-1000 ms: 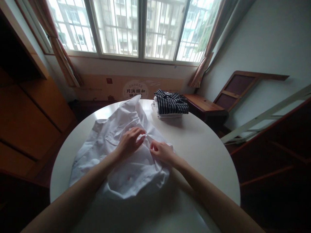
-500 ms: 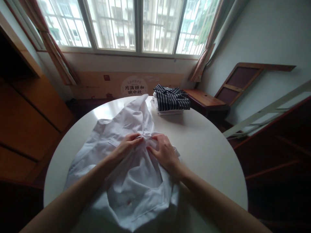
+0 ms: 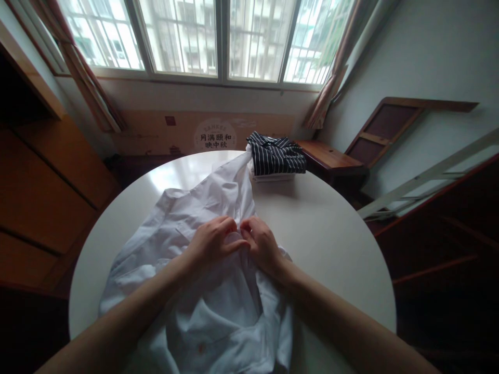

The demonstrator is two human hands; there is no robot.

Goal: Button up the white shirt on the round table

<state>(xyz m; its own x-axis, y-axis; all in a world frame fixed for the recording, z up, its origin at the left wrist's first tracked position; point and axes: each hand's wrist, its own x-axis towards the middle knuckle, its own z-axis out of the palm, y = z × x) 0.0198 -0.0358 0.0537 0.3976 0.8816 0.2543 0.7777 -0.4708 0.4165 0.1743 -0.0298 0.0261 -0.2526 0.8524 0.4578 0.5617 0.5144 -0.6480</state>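
Garment (image 3: 208, 195) is pinched by left hand (image 3: 213, 238) and right hand (image 3: 262, 243).

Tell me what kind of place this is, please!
It looks like a room in somebody's home, though I can't tell which one. There's a window with curtains, and a round table with a pile of folded clothes on it.

A plain white garment (image 3: 195, 208), unfolded and heavily creased, lies across the left and middle of a round white table (image 3: 323, 223). Its far end tapers to a narrow point, its middle is gathered into folds, and its near part, loose and rumpled, bears a small reddish mark (image 3: 201, 348)
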